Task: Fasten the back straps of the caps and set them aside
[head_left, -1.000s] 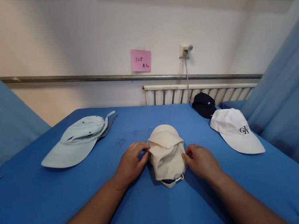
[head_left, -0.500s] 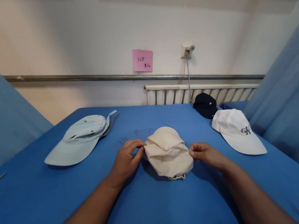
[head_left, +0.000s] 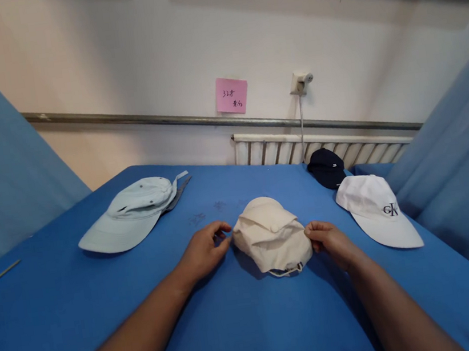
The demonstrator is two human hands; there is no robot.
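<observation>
Far side, pale wall [head_left: 149, 54]; on blue cover [head_left: 254, 322], approx. centre, beige cap [head_left: 274, 239]: rounded end to far, strap [head_left: 285, 273] to near, long axis roughly near–far w/ slight slant to near right. At its right edge, right hand [head_left: 332, 243], pinching it btwn thumb & fingers; at left edge, left hand [head_left: 203, 251], fingers parted, contact unclear. Can't see cap's interior or underside. Pink note [head_left: 231, 95]: hard to read.

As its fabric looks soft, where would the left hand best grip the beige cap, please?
Probably its left edge, coming from the left: the beige cap bulges toward the left hand there, while the right hand pinches the opposite edge.
</observation>
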